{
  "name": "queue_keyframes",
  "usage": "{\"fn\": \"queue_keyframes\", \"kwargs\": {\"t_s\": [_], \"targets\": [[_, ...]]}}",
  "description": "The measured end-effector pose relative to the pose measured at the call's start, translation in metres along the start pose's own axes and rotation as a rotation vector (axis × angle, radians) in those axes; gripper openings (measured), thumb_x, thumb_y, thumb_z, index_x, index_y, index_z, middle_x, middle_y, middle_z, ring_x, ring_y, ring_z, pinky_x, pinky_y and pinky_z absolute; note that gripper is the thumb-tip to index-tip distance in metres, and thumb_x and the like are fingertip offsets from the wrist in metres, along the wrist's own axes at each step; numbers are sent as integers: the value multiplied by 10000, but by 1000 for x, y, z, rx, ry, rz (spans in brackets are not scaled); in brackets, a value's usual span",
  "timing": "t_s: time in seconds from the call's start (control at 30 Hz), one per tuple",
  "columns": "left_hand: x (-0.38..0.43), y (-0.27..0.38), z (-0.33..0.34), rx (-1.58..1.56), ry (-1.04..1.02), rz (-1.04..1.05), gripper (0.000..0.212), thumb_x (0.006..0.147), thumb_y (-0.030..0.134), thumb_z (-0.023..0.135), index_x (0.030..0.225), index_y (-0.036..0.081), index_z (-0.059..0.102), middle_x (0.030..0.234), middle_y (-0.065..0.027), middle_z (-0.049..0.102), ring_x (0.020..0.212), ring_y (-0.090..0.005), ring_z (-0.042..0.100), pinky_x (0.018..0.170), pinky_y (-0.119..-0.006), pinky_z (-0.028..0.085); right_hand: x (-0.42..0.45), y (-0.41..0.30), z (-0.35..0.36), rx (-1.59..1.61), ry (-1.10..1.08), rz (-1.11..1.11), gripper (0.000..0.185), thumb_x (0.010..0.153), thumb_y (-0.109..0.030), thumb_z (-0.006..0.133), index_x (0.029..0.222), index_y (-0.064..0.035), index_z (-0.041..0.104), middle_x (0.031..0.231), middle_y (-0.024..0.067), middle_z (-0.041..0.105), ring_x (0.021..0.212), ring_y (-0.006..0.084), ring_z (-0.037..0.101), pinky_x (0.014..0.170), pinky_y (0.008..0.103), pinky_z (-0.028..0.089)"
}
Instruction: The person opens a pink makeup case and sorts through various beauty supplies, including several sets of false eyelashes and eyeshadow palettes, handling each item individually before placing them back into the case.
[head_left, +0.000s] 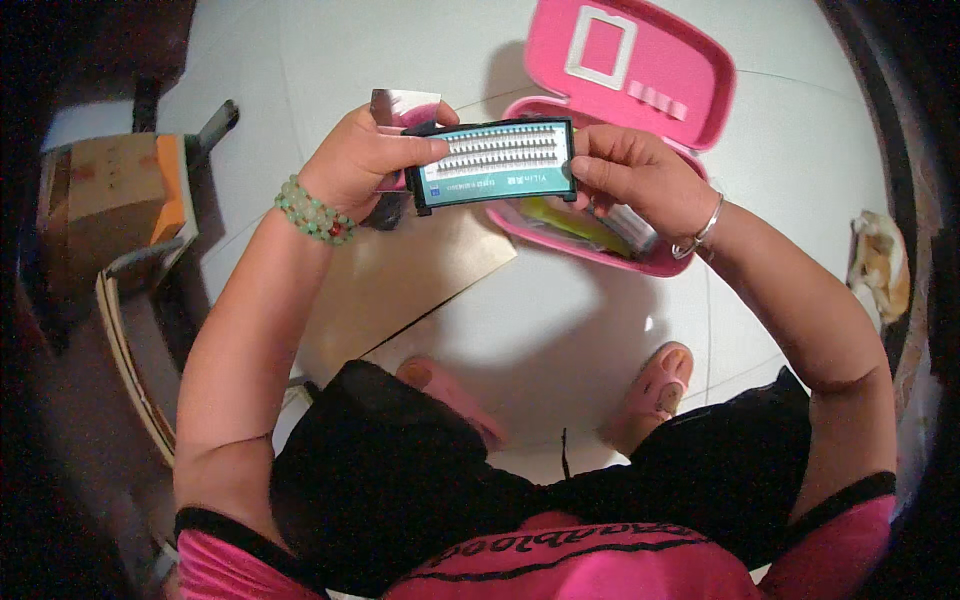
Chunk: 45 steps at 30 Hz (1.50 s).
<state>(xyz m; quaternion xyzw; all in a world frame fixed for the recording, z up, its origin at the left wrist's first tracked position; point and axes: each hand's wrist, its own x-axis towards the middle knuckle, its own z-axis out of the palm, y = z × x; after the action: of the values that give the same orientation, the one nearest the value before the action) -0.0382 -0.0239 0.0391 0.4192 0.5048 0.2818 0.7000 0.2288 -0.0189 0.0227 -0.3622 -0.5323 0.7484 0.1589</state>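
Observation:
Both of my hands hold a flat black-edged case of false eyelash clusters (499, 161), with rows of dark lashes on a white and teal card. My left hand (375, 154) grips its left end, thumb on top, along with a small shiny packet (406, 111) that stands up behind the case. At the right end, the fingers of my right hand (630, 169) pinch the edge. Beyond and below the right hand lies an opened pink zip case (724, 112); its lid holds a white frame (601, 46), and its base holds a yellow-green item (574, 225) and clear packages.
The pink case lies on a pale tiled floor (375, 45). A tan board or sheet (420, 277) is under my left forearm's side. At the left stand a cardboard box (109, 180) and a chair-like frame (112, 300). A brown and white object (881, 266) is at the far right.

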Motion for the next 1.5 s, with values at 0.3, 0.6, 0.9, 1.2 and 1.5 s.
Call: {"fn": "queue_keyframes", "kwargs": {"t_s": [0.3, 0.6, 0.9, 1.2, 1.5], "targets": [[23, -13, 66, -557, -219, -291, 507, 900, 445, 310, 1182, 38, 422, 994, -138, 591, 829, -205, 612, 669, -318, 519, -34, -12, -43, -233, 50, -15, 187, 855, -224, 494, 796, -59, 559, 647, -27, 510, 578, 37, 466, 528, 174, 395], [27, -21, 81, -578, -438, -260, 523, 898, 402, 284, 1262, 30, 334, 1079, -234, 531, 816, -290, 598, 648, -347, 501, -50, 6, -101, -325, 287, -111, 228, 825, -294, 542, 865, -83, 618, 710, -9, 585, 633, 69, 529, 544, 199, 418], [31, -27, 85, -619, -346, -278, 507, 894, 400, 288, 1246, 44, 368, 1041, -213, 554, 805, -276, 594, 646, -380, 482, -105, 130, -154, -1203, 619, 705, 568, 757, -277, 638, 1218, -54, 391, 1224, 132, 441, 1075, 247, 474, 903, 365, 410], [44, -30, 81, -502, -376, -223, 506, 898, 409, 283, 1227, 43, 398, 1026, -184, 582, 805, -252, 624, 709, -382, 508, -117, 144, -161, -1166, 663, 640, 693, 669, -390, 670, 1172, 12, 413, 1086, 201, 500, 955, 299, 525, 818, 384, 447], [45, -48, 71, -684, -367, -178, 528, 905, 381, 244, 1301, 33, 278, 1243, -225, 411, 1051, -332, 507, 859, -462, 440, -79, -14, -66, -410, 674, -136, 747, 676, -444, 662, 1164, 55, 397, 967, 172, 544, 855, 230, 558, 711, 319, 473]]}}
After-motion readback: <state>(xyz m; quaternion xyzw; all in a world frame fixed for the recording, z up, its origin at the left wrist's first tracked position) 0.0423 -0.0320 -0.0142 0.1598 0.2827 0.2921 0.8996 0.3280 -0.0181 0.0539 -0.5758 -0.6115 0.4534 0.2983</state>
